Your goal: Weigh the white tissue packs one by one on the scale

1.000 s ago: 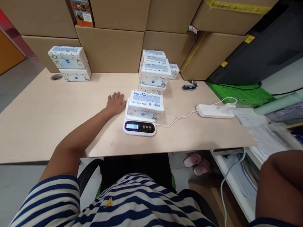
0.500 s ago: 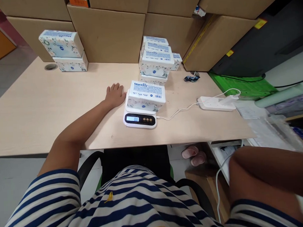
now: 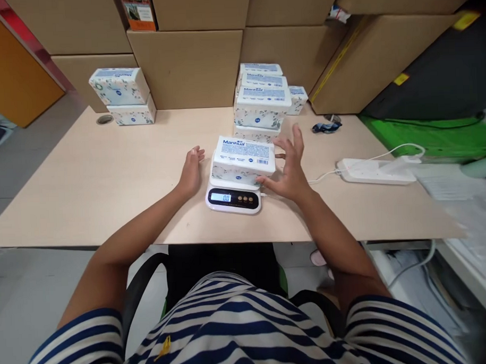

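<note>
A white tissue pack (image 3: 245,156) with blue print and a floral side lies on a white kitchen scale (image 3: 234,202), whose lit display seems to read 0.0. My right hand (image 3: 288,170) is at the pack's right side, fingers apart, with the thumb at its lower front corner; whether it presses on the pack I cannot tell. Left of the scale, my left hand (image 3: 191,173) is turned on its edge over the table, fingers loosely bent and holding nothing. A small gap separates it from the pack.
Behind the scale stands a stack of tissue packs (image 3: 261,109); two more packs (image 3: 122,96) are piled at the back left near a tape roll (image 3: 105,119). A white power strip (image 3: 376,171) lies to the right, its cable running toward the scale. Cardboard boxes (image 3: 187,67) line the back.
My right hand has come in from the far right to the tissue pack's right side. My left hand has lifted from lying flat and turned on its edge. The view has shifted slightly.
</note>
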{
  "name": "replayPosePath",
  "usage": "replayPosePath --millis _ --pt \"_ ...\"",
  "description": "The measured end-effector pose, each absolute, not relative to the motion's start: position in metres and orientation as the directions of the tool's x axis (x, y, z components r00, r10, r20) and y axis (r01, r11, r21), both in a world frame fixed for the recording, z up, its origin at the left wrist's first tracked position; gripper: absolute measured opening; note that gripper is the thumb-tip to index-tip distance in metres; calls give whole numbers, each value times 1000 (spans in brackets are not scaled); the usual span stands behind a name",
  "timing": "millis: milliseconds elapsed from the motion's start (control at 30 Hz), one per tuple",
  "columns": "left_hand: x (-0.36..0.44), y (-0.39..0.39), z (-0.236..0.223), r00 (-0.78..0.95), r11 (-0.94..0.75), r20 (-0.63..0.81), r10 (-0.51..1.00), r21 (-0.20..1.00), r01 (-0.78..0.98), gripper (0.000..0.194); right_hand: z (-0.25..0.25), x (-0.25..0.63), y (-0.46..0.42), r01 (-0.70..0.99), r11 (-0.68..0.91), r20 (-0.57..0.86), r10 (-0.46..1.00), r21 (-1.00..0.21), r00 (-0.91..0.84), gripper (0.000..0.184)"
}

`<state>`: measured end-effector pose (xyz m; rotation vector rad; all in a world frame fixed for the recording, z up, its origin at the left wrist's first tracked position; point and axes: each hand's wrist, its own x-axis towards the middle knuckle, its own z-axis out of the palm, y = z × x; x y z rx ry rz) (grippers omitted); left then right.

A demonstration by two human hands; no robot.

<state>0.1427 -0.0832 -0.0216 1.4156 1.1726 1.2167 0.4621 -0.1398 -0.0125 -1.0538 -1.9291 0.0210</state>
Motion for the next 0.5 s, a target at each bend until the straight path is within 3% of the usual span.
replayPosePath --millis 200,267,400,500 --pt "140 -97 -12 314 -261 163 935 918 300 96 -18 461 -148 584 508 523 837 -633 -162 134" --pt "138 -102 -8 326 -340 229 917 876 341 105 -19 460 -145 547 471 463 871 -692 -164 139" --pt "134 -111 1 301 -510 413 859 735 448 116 -22 460 -139 516 439 423 893 -735 -156 125" --pt "132 -113 4 319 -541 439 840 718 438 115 -23 459 -139 507 442 423 892 -740 -159 117"
